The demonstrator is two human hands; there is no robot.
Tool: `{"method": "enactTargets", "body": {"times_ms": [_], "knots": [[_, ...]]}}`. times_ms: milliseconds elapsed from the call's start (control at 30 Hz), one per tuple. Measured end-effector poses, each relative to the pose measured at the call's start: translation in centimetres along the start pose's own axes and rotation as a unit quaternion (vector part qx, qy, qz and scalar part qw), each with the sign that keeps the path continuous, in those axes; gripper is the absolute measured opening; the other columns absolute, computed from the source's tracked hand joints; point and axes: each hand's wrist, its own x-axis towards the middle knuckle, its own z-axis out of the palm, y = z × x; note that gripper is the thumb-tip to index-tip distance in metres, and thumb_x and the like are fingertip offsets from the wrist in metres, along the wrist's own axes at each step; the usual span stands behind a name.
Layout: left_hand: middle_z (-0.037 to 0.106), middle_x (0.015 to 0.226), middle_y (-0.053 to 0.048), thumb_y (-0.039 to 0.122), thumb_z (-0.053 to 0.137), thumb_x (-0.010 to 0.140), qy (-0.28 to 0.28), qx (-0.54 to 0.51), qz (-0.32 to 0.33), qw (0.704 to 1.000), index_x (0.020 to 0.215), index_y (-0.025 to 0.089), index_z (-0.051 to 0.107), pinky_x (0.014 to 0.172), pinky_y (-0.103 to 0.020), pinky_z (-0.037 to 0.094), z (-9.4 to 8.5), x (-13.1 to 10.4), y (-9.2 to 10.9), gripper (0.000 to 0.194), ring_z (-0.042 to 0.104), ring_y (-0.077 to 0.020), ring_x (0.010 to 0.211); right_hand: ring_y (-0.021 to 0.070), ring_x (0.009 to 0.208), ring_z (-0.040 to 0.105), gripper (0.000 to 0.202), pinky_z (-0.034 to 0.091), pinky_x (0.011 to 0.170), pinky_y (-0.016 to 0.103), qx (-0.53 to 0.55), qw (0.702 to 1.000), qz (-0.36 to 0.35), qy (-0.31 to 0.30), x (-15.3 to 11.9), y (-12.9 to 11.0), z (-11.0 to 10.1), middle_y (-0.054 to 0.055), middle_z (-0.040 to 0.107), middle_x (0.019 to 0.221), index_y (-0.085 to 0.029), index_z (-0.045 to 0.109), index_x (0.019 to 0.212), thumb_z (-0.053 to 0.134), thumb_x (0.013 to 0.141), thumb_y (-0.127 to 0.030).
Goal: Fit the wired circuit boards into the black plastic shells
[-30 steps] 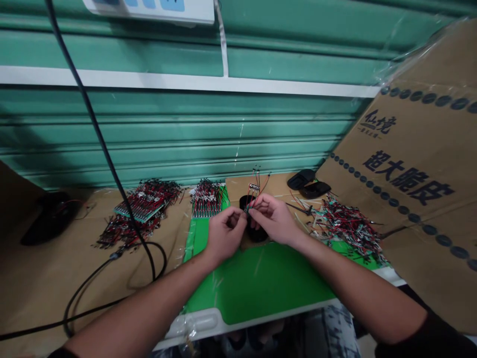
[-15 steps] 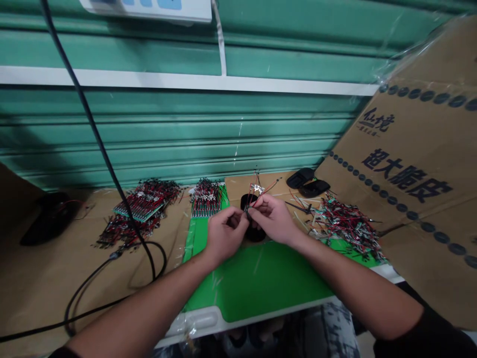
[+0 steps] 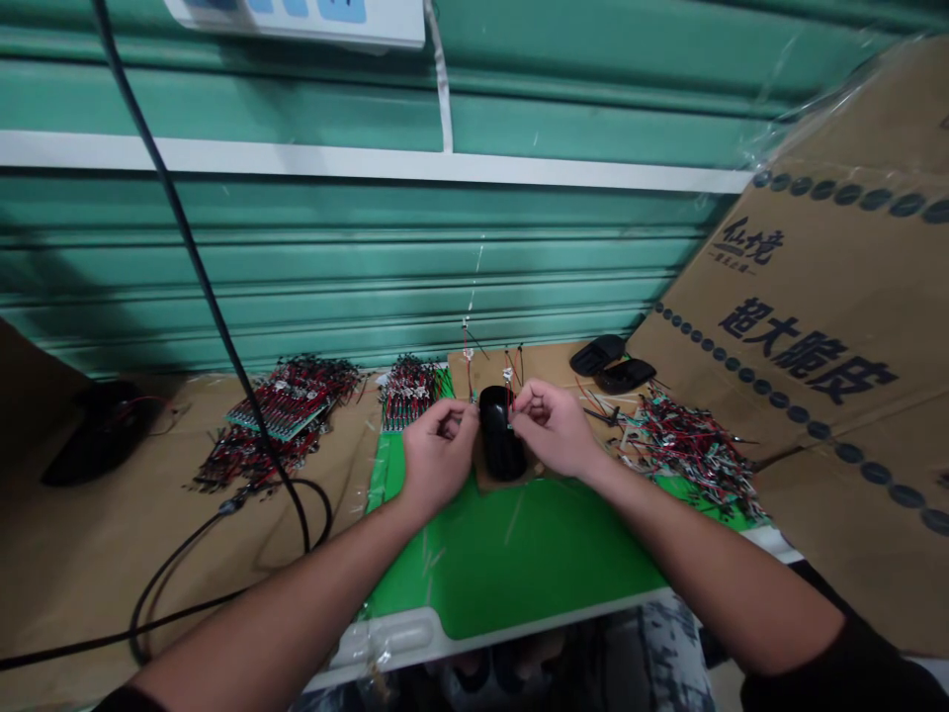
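My left hand [image 3: 439, 447] is closed in a pinch on a small wired circuit board [image 3: 468, 354], whose thin red and black wires stick up above the fingertips. My right hand [image 3: 553, 425] pinches a second wired circuit board [image 3: 508, 375], also with its leads pointing up. Between the hands lies a glossy black, mouse-shaped piece [image 3: 502, 435] on a small brown pad [image 3: 489, 484]. Just beyond my left hand is an upright-looking batch of wired boards [image 3: 410, 396]. The parts inside both pinches are mostly covered by my fingers.
A tangled pile of wired boards [image 3: 697, 450] lies at the right, near black shells [image 3: 623, 374]. More stacked wired boards [image 3: 286, 400] sit at the left, beside a black cable [image 3: 215, 307]. The green board [image 3: 549, 554] lies before a cardboard box [image 3: 830, 326].
My hands have moved apart, left hand to the left and right hand slightly right. The two wired boards, close together before, are now separate, and the black piece between them shows fully.
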Motion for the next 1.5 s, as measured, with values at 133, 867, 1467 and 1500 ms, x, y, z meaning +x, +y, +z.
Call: {"method": "enactTargets", "body": {"times_ms": [133,867,1467,1500], "knots": [[0.056,0.06,0.002,0.044,0.069,0.088,0.014,-0.032,-0.027,0.999,0.081,0.019,0.07,0.047,-0.023,0.032,0.0,0.3,0.0,0.026,0.044,-0.0112,0.05,0.0115,0.051,0.045,0.01,0.033,0.049,0.024,-0.05,0.998,-0.033,0.035,0.4,-0.1,-0.8,-0.004,0.052,0.058,-0.022,0.056,0.072,0.063,0.076,-0.028],[0.063,0.068,0.0,0.04,0.068,0.093,-0.119,-0.03,0.044,0.991,0.086,0.017,0.074,0.054,-0.023,0.037,0.1,-0.7,-0.5,0.025,0.049,-0.0116,0.057,0.0173,0.08,0.065,0.02,0.049,0.072,0.03,-0.139,0.981,-0.138,-0.017,-0.5,-0.9,0.0,0.007,0.073,0.099,-0.02,0.077,0.104,0.064,0.102,-0.035],[0.064,0.065,-0.001,0.041,0.078,0.082,-0.037,-0.055,-0.003,0.998,0.084,0.015,0.077,0.049,-0.021,0.037,0.1,0.3,-0.3,0.027,0.044,-0.0094,0.052,0.0156,0.073,0.058,0.015,0.042,0.068,0.029,-0.189,0.958,-0.182,-0.111,-0.6,-0.4,0.1,0.003,0.065,0.084,-0.019,0.071,0.092,0.059,0.102,-0.021],[0.064,0.064,0.0,0.041,0.078,0.083,-0.038,-0.056,-0.003,0.998,0.084,0.015,0.077,0.049,-0.021,0.037,0.1,0.2,-0.3,0.026,0.044,-0.0095,0.053,0.0155,0.072,0.057,0.016,0.042,0.068,0.029,-0.191,0.959,-0.178,-0.112,-0.6,-0.4,0.1,0.002,0.065,0.083,-0.019,0.07,0.09,0.06,0.102,-0.021]]}}
